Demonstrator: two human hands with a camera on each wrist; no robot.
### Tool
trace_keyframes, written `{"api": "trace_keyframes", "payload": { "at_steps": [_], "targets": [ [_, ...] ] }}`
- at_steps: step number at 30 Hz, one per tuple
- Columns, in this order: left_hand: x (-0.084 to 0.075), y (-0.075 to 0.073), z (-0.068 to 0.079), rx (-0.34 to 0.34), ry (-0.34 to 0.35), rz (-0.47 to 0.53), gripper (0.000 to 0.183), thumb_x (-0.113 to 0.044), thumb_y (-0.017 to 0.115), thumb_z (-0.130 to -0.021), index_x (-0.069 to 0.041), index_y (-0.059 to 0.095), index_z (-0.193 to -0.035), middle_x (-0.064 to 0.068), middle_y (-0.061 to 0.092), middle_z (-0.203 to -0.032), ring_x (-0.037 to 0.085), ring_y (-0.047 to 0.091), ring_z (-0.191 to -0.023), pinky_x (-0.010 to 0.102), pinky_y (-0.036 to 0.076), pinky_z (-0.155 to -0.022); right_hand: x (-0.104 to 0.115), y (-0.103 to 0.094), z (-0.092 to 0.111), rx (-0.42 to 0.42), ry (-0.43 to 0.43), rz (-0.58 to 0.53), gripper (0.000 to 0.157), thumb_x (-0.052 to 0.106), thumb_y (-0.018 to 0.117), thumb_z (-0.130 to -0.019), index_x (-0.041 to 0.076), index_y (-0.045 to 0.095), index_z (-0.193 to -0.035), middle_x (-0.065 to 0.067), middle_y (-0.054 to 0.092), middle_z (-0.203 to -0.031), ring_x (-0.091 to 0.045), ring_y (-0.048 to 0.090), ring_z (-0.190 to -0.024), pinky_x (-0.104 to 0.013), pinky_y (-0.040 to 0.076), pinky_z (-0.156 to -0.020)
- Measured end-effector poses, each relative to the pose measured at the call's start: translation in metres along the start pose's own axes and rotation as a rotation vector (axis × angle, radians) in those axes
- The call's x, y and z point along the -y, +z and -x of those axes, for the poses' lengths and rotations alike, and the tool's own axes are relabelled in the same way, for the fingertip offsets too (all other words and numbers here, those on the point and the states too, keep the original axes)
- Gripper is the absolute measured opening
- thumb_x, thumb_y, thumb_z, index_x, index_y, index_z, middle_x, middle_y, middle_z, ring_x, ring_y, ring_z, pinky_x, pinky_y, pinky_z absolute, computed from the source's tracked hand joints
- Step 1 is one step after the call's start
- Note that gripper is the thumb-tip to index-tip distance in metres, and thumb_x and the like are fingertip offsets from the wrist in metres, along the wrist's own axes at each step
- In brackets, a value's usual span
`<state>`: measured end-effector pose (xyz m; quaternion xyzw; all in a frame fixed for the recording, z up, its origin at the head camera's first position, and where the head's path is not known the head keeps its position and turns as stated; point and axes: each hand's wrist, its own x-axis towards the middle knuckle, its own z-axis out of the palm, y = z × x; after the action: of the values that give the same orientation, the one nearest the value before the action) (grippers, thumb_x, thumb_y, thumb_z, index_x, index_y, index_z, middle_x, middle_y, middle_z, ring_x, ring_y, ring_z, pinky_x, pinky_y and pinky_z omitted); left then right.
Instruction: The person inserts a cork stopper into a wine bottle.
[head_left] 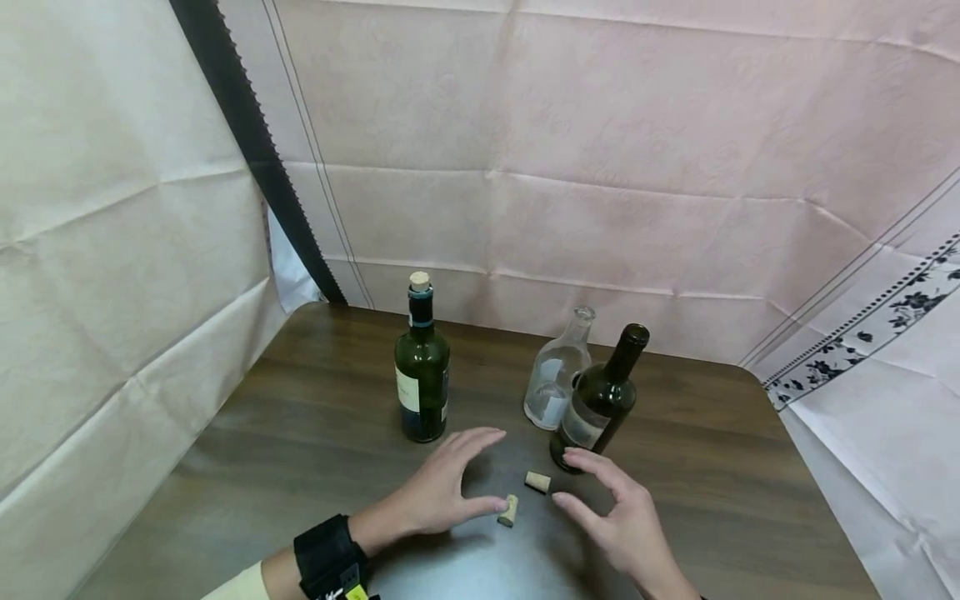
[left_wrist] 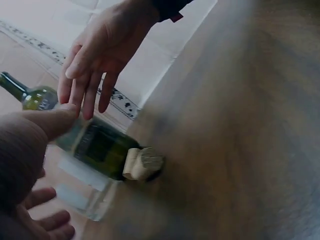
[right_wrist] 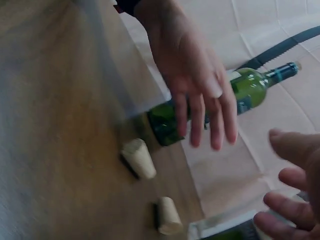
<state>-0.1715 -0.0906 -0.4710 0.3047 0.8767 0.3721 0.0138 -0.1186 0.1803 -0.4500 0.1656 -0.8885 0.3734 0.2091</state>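
Two loose corks lie on the wooden table between the hands. The nearer cork (head_left: 507, 511) is by the left thumb, and the farther cork (head_left: 537, 481) lies left of the right hand's fingertips. My left hand (head_left: 442, 487) hovers over the table, thumb apart from its extended fingers, holding nothing. Facing it, my right hand (head_left: 622, 521) is spread with an empty palm; its fingertips overlap the base of a dark wine bottle (head_left: 602, 396) in the head view. In the right wrist view the two corks (right_wrist: 140, 158) lie apart, below the left hand (right_wrist: 192, 70).
A green wine bottle (head_left: 422, 375) with a cork (head_left: 420, 281) in its neck stands at the back left. Behind the dark bottle is a clear glass bottle (head_left: 557, 375). Pale cloth (head_left: 525, 208) hangs behind the wooden table (head_left: 300, 400).
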Motion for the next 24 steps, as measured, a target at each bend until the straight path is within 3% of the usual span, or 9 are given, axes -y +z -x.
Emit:
{"api": "trace_keyframes", "payload": {
  "at_steps": [6,13,17,24],
  "targets": [
    [0.009,0.013,0.002,0.070,-0.023,-0.016,0.085,-0.062,0.068,-0.080,-0.033,0.033,-0.153,0.000,0.038,-0.156,0.025,0.037,-0.139,0.056,0.037,-0.107,-0.004,0.017,0.006,0.133,0.095,0.044,0.049,0.046,0.079,-0.076,0.031,0.067,-0.121,0.007,0.065,-0.131,-0.013,0.059,-0.120,-0.045,0.053,-0.093],
    [0.010,0.016,0.003,0.094,-0.065,-0.020,0.087,-0.066,0.066,-0.079,-0.029,0.037,-0.152,-0.001,0.037,-0.156,0.026,0.036,-0.139,0.057,0.039,-0.104,-0.006,0.025,0.004,0.257,0.223,0.055,0.055,0.044,0.081,-0.074,0.023,0.067,-0.124,0.002,0.062,-0.136,-0.021,0.055,-0.126,-0.051,0.046,-0.101],
    [0.010,0.017,0.003,0.102,-0.075,-0.025,0.087,-0.068,0.065,-0.079,-0.030,0.037,-0.152,0.000,0.037,-0.156,0.027,0.037,-0.139,0.058,0.039,-0.104,-0.007,0.028,0.004,0.259,0.212,0.065,0.056,0.046,0.080,-0.074,0.021,0.067,-0.123,0.000,0.062,-0.135,-0.023,0.056,-0.125,-0.051,0.047,-0.100],
    [0.011,0.019,0.003,0.094,-0.070,-0.034,0.086,-0.067,0.066,-0.078,-0.030,0.038,-0.151,-0.002,0.041,-0.154,0.025,0.040,-0.137,0.056,0.039,-0.105,-0.010,0.031,0.000,0.223,0.148,0.111,0.053,0.035,0.083,-0.075,0.016,0.068,-0.122,-0.005,0.065,-0.129,-0.023,0.060,-0.118,-0.048,0.051,-0.094]
  ]
}}
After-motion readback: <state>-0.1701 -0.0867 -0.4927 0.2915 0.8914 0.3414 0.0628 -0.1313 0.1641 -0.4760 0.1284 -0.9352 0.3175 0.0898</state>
